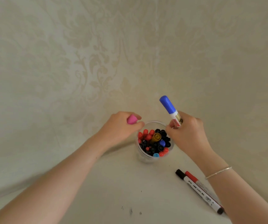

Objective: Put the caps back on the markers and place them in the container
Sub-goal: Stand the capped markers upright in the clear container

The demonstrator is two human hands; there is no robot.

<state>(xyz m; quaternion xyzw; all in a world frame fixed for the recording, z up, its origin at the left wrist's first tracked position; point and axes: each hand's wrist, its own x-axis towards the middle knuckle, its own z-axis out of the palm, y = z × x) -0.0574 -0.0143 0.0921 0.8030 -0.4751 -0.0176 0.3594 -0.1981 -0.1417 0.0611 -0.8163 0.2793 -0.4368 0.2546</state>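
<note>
A clear round container (146, 156) stands on the white table, packed with several capped markers in red, black, blue and gold. My right hand (187, 131) grips a white marker with a blue cap (168, 104), held upright just above the container's right rim. My left hand (119, 126) hovers at the container's left rim, its fingers curled round a pink cap or pink-capped marker end (131, 119); the rest of that item is hidden in my palm. Two capped markers, one black (196, 188) and one red (193, 177), lie side by side on the table under my right forearm.
A patterned cream wall (130, 54) rises right behind the container. The white table (113, 183) carries a few small dark ink specks near its front. A thin bracelet (218, 172) circles my right wrist.
</note>
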